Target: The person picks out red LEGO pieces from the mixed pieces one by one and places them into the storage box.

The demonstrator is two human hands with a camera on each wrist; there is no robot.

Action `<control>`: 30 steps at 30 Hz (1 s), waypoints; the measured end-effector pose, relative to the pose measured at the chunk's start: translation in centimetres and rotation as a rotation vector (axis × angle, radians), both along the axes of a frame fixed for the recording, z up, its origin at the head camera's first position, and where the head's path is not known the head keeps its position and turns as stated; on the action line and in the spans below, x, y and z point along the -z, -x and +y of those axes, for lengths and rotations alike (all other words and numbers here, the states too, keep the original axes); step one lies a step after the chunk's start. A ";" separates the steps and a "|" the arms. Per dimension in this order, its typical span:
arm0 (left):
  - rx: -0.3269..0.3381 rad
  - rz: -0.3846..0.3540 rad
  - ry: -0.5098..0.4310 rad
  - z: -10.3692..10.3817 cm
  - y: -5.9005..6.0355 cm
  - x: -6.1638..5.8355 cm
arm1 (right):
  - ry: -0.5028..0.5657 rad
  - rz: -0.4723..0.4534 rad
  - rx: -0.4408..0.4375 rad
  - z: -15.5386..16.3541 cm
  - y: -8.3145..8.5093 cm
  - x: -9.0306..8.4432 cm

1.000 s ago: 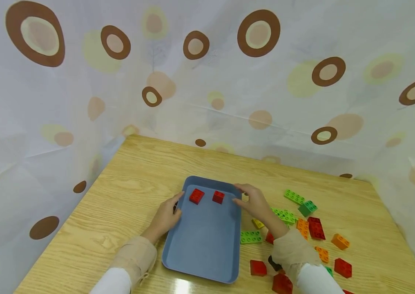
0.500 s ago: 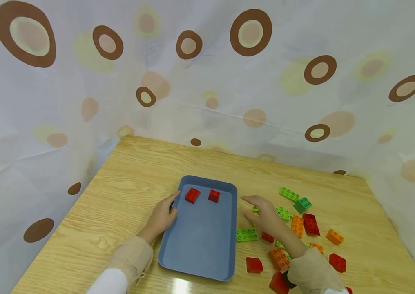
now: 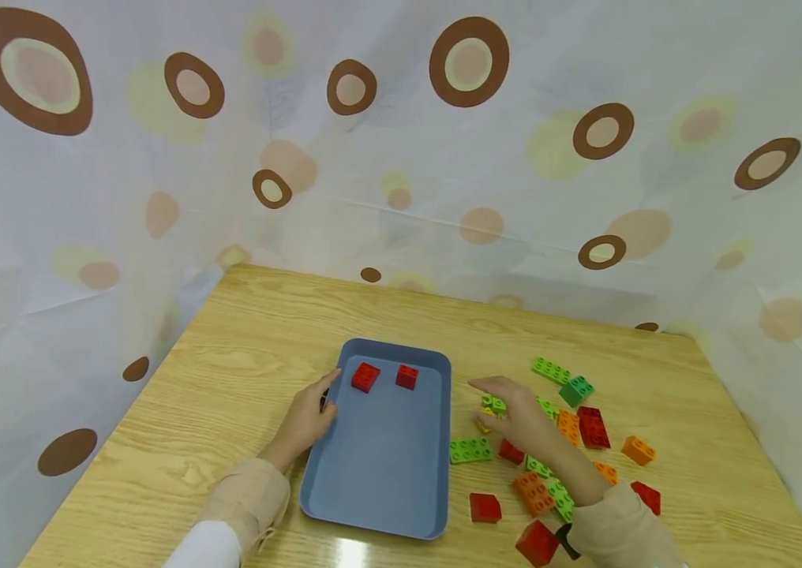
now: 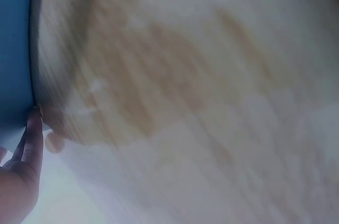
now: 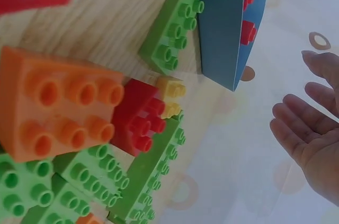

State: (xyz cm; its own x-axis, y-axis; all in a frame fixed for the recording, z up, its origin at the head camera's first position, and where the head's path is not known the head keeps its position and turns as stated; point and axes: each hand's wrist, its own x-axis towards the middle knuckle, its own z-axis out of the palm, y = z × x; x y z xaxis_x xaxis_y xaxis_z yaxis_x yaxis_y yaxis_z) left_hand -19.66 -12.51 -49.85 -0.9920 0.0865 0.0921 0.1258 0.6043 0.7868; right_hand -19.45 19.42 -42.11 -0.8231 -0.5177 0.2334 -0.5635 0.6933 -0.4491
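Observation:
A blue tray [image 3: 372, 489] lies on the wooden table and holds two red bricks [image 3: 365, 376] [image 3: 406, 376] at its far end. My left hand [image 3: 321, 399] rests on the table against the tray's left rim, fingers fairly straight; the left wrist view shows one finger [image 4: 33, 142] touching the tray's edge [image 4: 15, 49]. Palm down with its fingers spread, my right hand [image 3: 499, 397] hovers over loose bricks right of the tray and holds nothing. Below it lie a small yellow brick [image 5: 169, 97], a red brick [image 5: 135, 123] and a light green brick [image 3: 470, 450].
Several loose green, orange and red bricks [image 3: 591, 426] are scattered across the table's right half. An orange brick [image 5: 58, 107] lies close under the right wrist. A curtain with brown rings [image 3: 468, 61] encloses the table on three sides. Bare wood [image 3: 245, 347] lies left of the tray.
My right hand left the tray's right rim and moved right and back over the loose bricks. The left hand stayed at the left rim.

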 end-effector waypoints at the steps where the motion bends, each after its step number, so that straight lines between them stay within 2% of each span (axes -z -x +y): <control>1: -0.002 0.005 0.000 0.0 0.0 0.0 | -0.009 0.003 -0.003 0.1 -0.2 0.0; 4: -0.004 0.014 -0.002 0.0 0.0 0.0 | -0.036 0.000 -0.008 0.4 -1.0 0.3; 8: -0.003 0.008 -0.008 0.0 0.0 -0.2 | -0.050 -0.051 -0.003 0.8 -2.1 0.6; 13: -0.003 0.005 -0.013 0.0 0.0 -0.1 | -0.025 -0.048 -0.070 1.1 -3.4 1.0; 16: -0.006 0.015 -0.013 0.0 0.0 0.0 | -0.005 -0.115 -0.099 1.2 -4.2 1.3; 20: -0.004 0.022 -0.014 0.1 0.0 0.2 | 0.002 -0.253 -0.077 1.3 -5.4 2.0; 30: 0.002 0.014 -0.007 0.1 0.0 0.1 | -0.016 -0.377 -0.105 1.6 -7.1 3.8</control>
State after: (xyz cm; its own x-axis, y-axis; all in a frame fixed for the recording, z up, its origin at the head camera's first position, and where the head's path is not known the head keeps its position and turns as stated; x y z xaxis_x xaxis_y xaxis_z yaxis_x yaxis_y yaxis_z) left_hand -19.61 -12.40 -49.92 -0.9904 0.0879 0.1068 0.1382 0.5989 0.7888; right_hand -12.38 21.02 -45.95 -0.7920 -0.6047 -0.0843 -0.4289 0.6493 -0.6280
